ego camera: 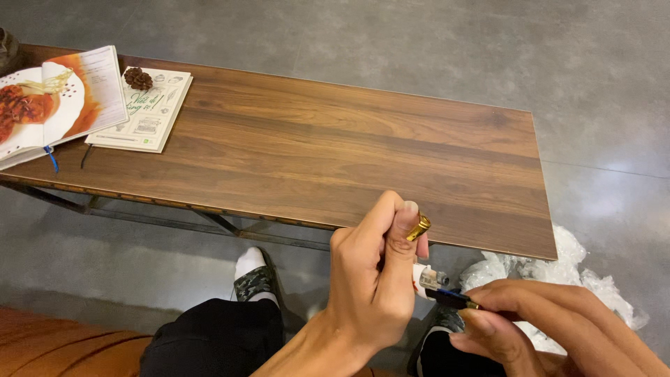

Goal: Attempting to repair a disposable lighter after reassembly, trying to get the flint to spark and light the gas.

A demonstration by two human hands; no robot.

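My left hand (373,279) is closed around a small white object with a metal tip (427,277), held in front of the wooden table's near edge; a gold ring (419,227) sits on the thumb. My right hand (537,328) pinches a thin dark blue rod-like piece (450,297) whose end meets the white object's metal tip. Both hands hover above my knees, below the table (349,150).
At the table's left end lie an open book with food pictures (52,101) and a cream booklet (146,108) with a pine cone (138,78) on it. Crumpled clear plastic (558,272) lies on the grey floor at right. My foot in a white sock (252,272) rests below.
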